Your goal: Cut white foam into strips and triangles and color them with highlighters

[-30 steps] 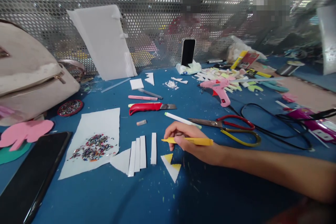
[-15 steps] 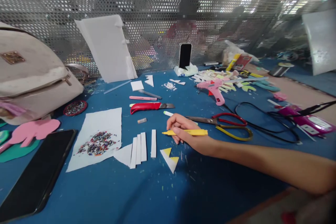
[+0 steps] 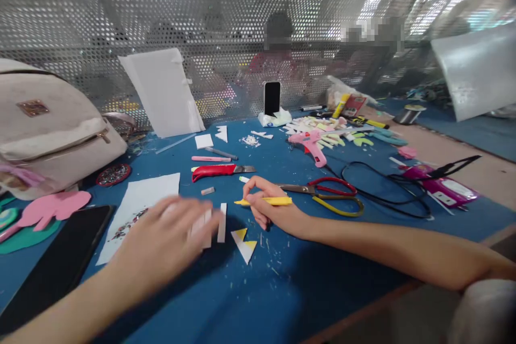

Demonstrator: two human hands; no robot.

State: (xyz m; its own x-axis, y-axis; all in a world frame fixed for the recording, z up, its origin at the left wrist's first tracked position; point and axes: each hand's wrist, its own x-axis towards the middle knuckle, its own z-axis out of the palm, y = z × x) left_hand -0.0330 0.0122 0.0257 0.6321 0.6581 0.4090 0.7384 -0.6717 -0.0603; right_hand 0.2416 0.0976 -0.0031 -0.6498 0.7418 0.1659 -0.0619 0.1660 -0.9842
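My right hand [image 3: 276,209] grips a yellow marker [image 3: 278,201], its tip pointing left above the blue table. Just below lies a notched white foam or card piece [image 3: 243,250] with yellow-coloured points. My left hand [image 3: 167,234], blurred by motion, hovers over the white strips [image 3: 207,226] with fingers stretched out and the thumb apart; nothing shows in it. Between the hands one more white strip [image 3: 222,223] lies separately. The left hand partly covers a white sheet [image 3: 155,188] bearing shiny bits.
Behind my hands lie a red utility knife [image 3: 213,171], a pink marker [image 3: 212,159] and scissors [image 3: 334,189]. A pink glue gun [image 3: 310,145] rests farther back beside foam scraps. At left are a dark phone [image 3: 56,269] and a beige backpack [image 3: 52,134]; another phone [image 3: 272,98] stands upright.
My left hand has come into view from the lower left, over the strips and sheet. My right hand still holds the yellow marker. The whole view has shifted slightly.
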